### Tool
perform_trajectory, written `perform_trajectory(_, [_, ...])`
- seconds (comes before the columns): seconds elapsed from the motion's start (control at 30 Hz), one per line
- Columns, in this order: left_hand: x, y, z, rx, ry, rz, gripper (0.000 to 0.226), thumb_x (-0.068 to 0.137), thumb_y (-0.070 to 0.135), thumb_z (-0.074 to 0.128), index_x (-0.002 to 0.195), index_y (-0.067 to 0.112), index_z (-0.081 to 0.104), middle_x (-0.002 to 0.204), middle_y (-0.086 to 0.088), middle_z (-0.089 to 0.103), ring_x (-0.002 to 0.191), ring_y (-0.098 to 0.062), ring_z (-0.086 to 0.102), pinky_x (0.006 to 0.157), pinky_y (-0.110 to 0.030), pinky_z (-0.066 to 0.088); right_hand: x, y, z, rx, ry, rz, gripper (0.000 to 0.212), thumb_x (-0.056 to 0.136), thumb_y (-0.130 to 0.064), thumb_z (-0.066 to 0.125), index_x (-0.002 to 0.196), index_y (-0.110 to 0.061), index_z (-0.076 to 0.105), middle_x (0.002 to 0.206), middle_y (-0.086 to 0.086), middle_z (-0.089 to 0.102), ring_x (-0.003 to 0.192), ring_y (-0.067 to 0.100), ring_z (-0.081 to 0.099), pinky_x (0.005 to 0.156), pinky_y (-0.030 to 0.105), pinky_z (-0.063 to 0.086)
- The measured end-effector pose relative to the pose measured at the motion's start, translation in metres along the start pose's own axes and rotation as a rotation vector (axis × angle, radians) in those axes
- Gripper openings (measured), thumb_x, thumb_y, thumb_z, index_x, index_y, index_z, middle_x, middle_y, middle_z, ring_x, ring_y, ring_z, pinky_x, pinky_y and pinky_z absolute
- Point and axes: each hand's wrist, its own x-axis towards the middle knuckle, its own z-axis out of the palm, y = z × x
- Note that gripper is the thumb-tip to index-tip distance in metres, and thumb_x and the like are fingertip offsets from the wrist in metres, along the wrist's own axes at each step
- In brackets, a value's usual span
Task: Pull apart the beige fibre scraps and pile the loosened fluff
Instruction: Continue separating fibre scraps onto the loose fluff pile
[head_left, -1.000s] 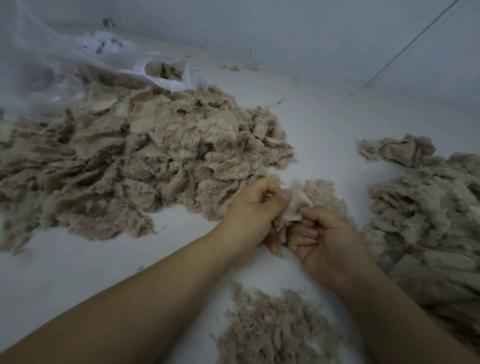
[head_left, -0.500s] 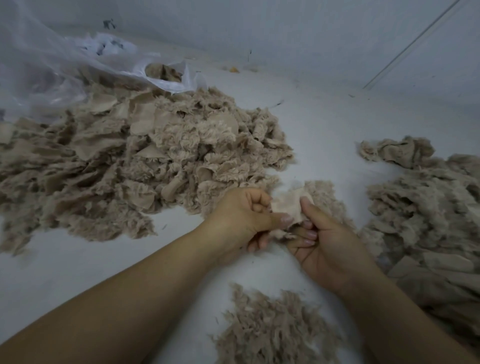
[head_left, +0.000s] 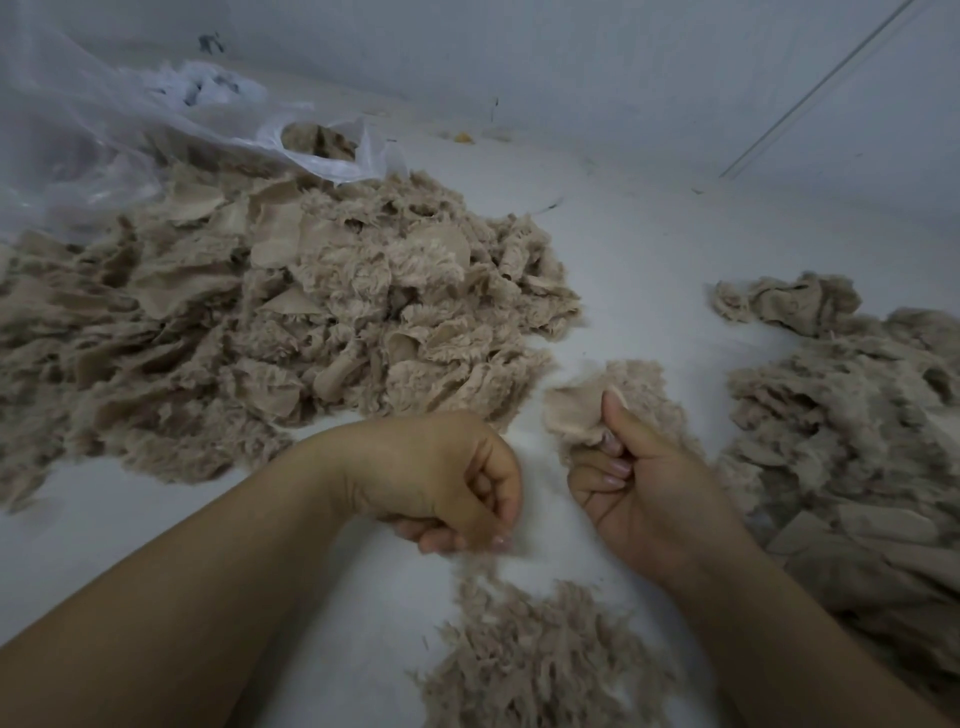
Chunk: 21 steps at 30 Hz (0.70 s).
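A pale, matt surface (head_left: 649, 270) is seen from above, backed by a plain wall of the same dull tone, with a thin straight line (head_left: 810, 93) running diagonally at the upper right.

Nearest the viewer, a low fluff pile (head_left: 545, 660) of loose, wispy beige strands is spread between the two forearms; its near edge is cut off by the frame. Just above it, the left hand (head_left: 447, 488) is held knuckles-up with the fingers curled tight, and a thin tuft (head_left: 488, 566) is pinched at the fingertips, trailing down to the pile. How much fibre is held inside the fist cannot be made out. The left forearm is laid in from the lower left corner.

The right hand (head_left: 644, 483) is turned palm-inward, fingers folded, the thumb raised and pressed against a scrap (head_left: 576, 410), which is gripped at its lower edge. The scrap's smooth, flat backing is shown to the camera, while its shaggy side is spread out behind the thumb. The two hands are apart, with bare surface between them.

On the right, a heap (head_left: 841, 415) of crumpled pieces is partly cut off by the frame and partly hidden by the right forearm. To the left and further back, a large mound of scraps (head_left: 270, 332) is piled, in which flat beige patches are mixed with curly pile. Beyond it, a translucent plastic bag (head_left: 135, 119) lies crumpled, with more scraps visible in its mouth. A small yellowish speck by the wall is too small to identify.
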Motion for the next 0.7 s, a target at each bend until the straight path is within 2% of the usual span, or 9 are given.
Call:
perform_trajectory(0.03, [0.004, 0.002, 0.003, -0.018, 0.082, 0.028, 0.016, 0.081, 0.022, 0.078, 0.081, 0.009, 0.067, 0.053, -0.009, 0.060, 0.034, -0.013, 0.046, 0.036, -0.017, 0.033, 0.000, 0.001, 0.000, -0.020, -0.006, -0.003, 0.019, 0.082, -0.022, 0.064, 0.067, -0.014, 0.057, 0.055, -0.005, 0.039, 0.038, 0.003, 0.029, 0.036, 0.014, 0.028])
perform_trajectory(0.13, [0.020, 0.006, 0.012, -0.228, 0.591, 0.143, 0.044, 0.066, 0.049, 0.082, 0.083, 0.016, 0.058, 0.058, -0.008, 0.056, 0.035, -0.018, 0.045, 0.034, -0.019, 0.031, 0.001, 0.002, 0.000, -0.061, -0.036, -0.014, 0.018, 0.080, -0.021, 0.065, 0.064, -0.013, 0.061, 0.054, -0.004, 0.041, 0.037, 0.002, 0.031, 0.035, 0.014, 0.028])
perform_trajectory(0.23, [0.035, 0.009, 0.025, -0.234, 0.752, 0.330, 0.036, 0.079, 0.024, 0.081, 0.106, 0.028, 0.058, 0.081, -0.005, 0.057, 0.051, -0.020, 0.055, 0.036, -0.023, 0.038, 0.002, 0.003, -0.001, -0.104, -0.081, -0.017, 0.012, 0.081, -0.021, 0.066, 0.072, -0.012, 0.064, 0.054, -0.006, 0.041, 0.039, 0.003, 0.031, 0.036, 0.014, 0.031])
perform_trajectory(0.37, [0.038, 0.007, 0.025, 0.117, 0.908, 0.550, 0.018, 0.080, -0.008, 0.070, 0.084, 0.009, 0.071, 0.077, 0.005, 0.059, 0.061, -0.005, 0.058, 0.055, -0.016, 0.045, 0.004, 0.002, -0.002, -0.020, -0.057, 0.023, 0.020, 0.081, -0.022, 0.064, 0.064, -0.012, 0.063, 0.054, -0.005, 0.039, 0.039, 0.002, 0.031, 0.035, 0.014, 0.030])
perform_trajectory(0.43, [0.034, 0.001, 0.010, 0.542, 1.104, 0.442, 0.012, 0.082, -0.004, 0.068, 0.087, 0.006, 0.074, 0.083, 0.003, 0.063, 0.077, -0.015, 0.062, 0.067, -0.025, 0.048, 0.003, 0.000, -0.002, 0.030, -0.041, 0.054, 0.024, 0.084, -0.024, 0.059, 0.066, -0.010, 0.063, 0.053, -0.005, 0.039, 0.039, 0.003, 0.031, 0.034, 0.015, 0.029])
perform_trajectory(0.47, [0.030, -0.001, 0.001, 0.744, 1.143, 0.277, 0.013, 0.085, 0.003, 0.065, 0.092, 0.008, 0.075, 0.090, -0.001, 0.065, 0.084, -0.022, 0.062, 0.069, -0.030, 0.049, 0.003, 0.000, -0.002, 0.047, -0.033, 0.061, 0.024, 0.085, -0.025, 0.057, 0.067, -0.009, 0.062, 0.053, -0.005, 0.039, 0.039, 0.003, 0.031, 0.034, 0.015, 0.029])
perform_trajectory(0.57, [0.024, -0.008, -0.012, 1.103, 1.088, -0.167, 0.017, 0.091, 0.019, 0.054, 0.096, 0.013, 0.070, 0.105, -0.007, 0.056, 0.080, -0.029, 0.060, 0.056, -0.033, 0.043, 0.002, 0.000, 0.000, 0.079, -0.017, 0.066, 0.022, 0.088, -0.025, 0.054, 0.073, -0.009, 0.058, 0.054, -0.005, 0.040, 0.039, 0.003, 0.031, 0.034, 0.015, 0.029])
perform_trajectory(0.63, [0.021, -0.001, -0.007, 1.160, 1.086, -0.141, 0.012, 0.089, 0.015, 0.057, 0.082, 0.010, 0.066, 0.100, -0.011, 0.050, 0.058, -0.027, 0.049, 0.046, -0.028, 0.027, 0.002, 0.000, -0.001, 0.110, -0.006, 0.075, 0.027, 0.095, -0.025, 0.048, 0.075, -0.010, 0.057, 0.055, -0.005, 0.039, 0.039, 0.003, 0.031, 0.034, 0.015, 0.029])
perform_trajectory(0.7, [0.023, 0.008, 0.001, 1.169, 1.136, 0.028, 0.013, 0.079, 0.007, 0.065, 0.067, 0.006, 0.061, 0.088, -0.014, 0.051, 0.046, -0.024, 0.040, 0.042, -0.023, 0.019, 0.002, 0.000, -0.002, 0.148, 0.005, 0.089, 0.032, 0.100, -0.026, 0.044, 0.074, -0.010, 0.056, 0.055, -0.005, 0.039, 0.039, 0.004, 0.032, 0.035, 0.015, 0.029])
